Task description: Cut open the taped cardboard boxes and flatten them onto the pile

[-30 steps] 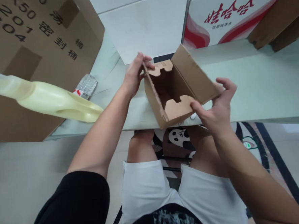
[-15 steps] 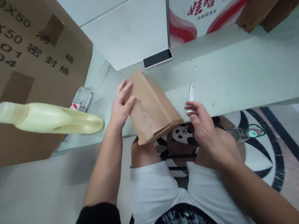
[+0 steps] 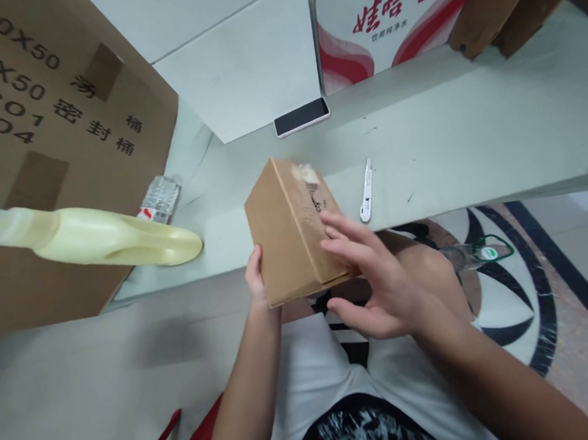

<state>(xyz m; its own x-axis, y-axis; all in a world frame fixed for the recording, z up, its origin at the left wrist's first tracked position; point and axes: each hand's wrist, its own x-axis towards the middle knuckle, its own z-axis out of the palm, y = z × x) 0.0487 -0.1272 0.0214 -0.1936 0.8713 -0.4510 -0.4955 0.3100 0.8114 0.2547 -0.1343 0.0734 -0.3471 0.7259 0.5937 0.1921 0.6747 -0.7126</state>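
Note:
A small brown cardboard box [image 3: 288, 237] is tilted over the table's front edge, above my lap. My left hand [image 3: 256, 279] grips it from the lower left, its thumb showing on the side and the other fingers hidden. Beside the box's right face, my right hand [image 3: 377, 274] has its fingers spread, the fingertips at or close to the surface; whether they touch I cannot tell. That face carries clear tape and a torn label [image 3: 315, 189]. To the right of the box, a white utility knife [image 3: 367, 192] lies on the table.
A black-screened phone [image 3: 302, 117] lies against a white box [image 3: 245, 77]. On the left stand a large carton [image 3: 71, 167], a pale yellow bottle [image 3: 110, 238] and a clear plastic bottle [image 3: 160, 196]. A red-and-white carton [image 3: 386, 28] sits at the back of the table [image 3: 467, 123].
The small box has been turned, so its taped, labelled face now points right. My left hand has moved down to its lower edge. My right hand has left the knife and come to the box.

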